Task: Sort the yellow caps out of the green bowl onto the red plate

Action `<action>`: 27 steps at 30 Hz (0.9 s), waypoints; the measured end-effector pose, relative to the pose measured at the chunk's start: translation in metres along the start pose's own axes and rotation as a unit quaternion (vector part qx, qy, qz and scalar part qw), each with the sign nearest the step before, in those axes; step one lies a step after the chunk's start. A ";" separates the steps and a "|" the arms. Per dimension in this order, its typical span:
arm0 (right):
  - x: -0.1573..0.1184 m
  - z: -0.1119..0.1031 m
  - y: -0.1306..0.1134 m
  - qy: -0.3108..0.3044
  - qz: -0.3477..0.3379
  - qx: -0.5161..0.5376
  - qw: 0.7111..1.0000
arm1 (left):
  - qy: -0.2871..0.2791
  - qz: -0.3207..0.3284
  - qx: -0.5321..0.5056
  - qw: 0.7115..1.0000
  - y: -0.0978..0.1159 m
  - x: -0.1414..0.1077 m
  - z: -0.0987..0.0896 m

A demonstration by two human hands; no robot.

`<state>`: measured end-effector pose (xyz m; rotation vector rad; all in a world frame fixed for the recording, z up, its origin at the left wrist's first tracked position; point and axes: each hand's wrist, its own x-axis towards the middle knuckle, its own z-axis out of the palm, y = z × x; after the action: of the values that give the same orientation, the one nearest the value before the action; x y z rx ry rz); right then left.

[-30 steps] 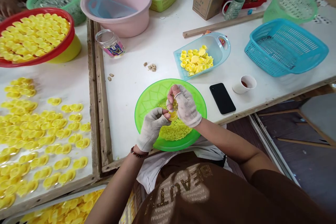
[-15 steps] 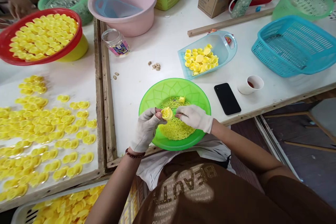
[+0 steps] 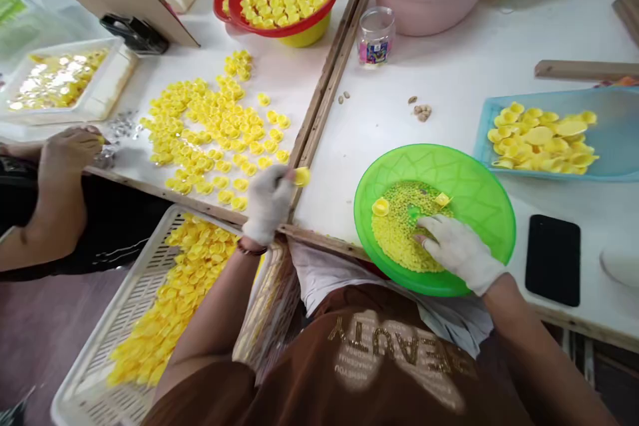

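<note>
My left hand [image 3: 269, 205], in a white glove with bare fingertips, is over the wooden table edge and smeared by motion. Its thumb and fingers pinch a small yellow plastic cup piece [image 3: 302, 177]. My right hand [image 3: 458, 246], gloved the same way, reaches into a green bowl [image 3: 494, 213]. Thumb and index finger look apart, at the small yellow pellets [image 3: 399, 229] in the bowl. Two more yellow cup pieces lie on the pellets, one at the left [image 3: 380, 207] and one near the back right [image 3: 442, 199].
Many yellow pieces [image 3: 219, 113] cover the left table. A blue tray [image 3: 616, 140] of cup pieces and a black phone [image 3: 553, 259] lie right. Behind are a jar [image 3: 376, 36], pink basin [image 3: 429, 6] and red bowl [image 3: 279, 30]. A co-worker's hand [image 3: 70, 150] is left; a white crate [image 3: 84, 373] stands below.
The view has swung left. My left hand has moved from above the bowl leftward with a cup piece. My right hand has lowered to the pellets. Another cup piece now lies in the bowl's left side.
</note>
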<state>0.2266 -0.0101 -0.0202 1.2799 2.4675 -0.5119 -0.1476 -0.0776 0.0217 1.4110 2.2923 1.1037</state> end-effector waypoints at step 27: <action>0.016 -0.007 -0.027 -0.090 -0.027 0.133 0.987 | -0.413 0.387 0.159 0.809 0.114 0.011 0.121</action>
<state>0.1949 -0.0099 -0.0163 1.2038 2.3457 -0.9550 -0.0114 0.0179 0.0205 2.4285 1.2873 0.0748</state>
